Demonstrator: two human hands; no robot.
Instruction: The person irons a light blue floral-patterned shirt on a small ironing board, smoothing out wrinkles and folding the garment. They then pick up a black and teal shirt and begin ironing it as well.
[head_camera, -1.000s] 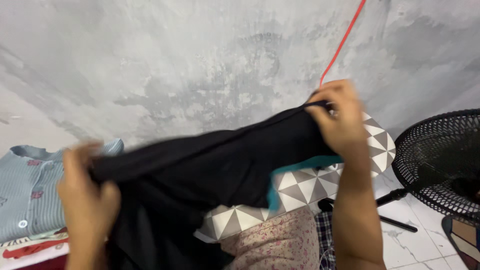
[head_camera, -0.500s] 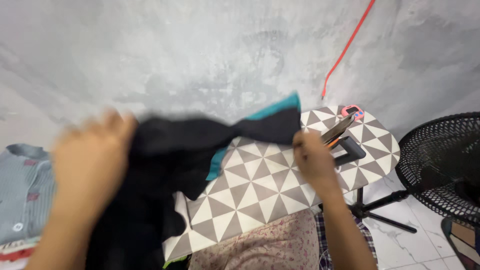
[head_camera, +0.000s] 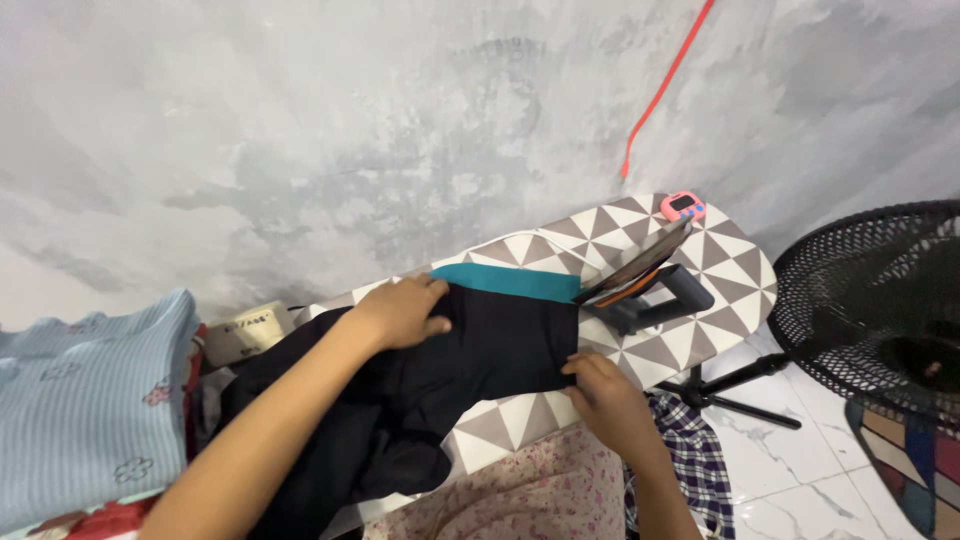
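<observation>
The black garment (head_camera: 470, 350) with a teal band lies spread across the triangle-patterned ironing board (head_camera: 690, 300), its lower part hanging off the near left edge. The left hand (head_camera: 405, 310) rests flat on the cloth near the teal band, fingers loosely curled and pressing down rather than gripping. The right hand (head_camera: 600, 395) is at the garment's near edge, fingers pinched on the cloth. An iron (head_camera: 650, 290) stands on the board just beside the teal band. A pile of folded clothes (head_camera: 90, 400), a pale blue ribbed top uppermost, sits to the left.
</observation>
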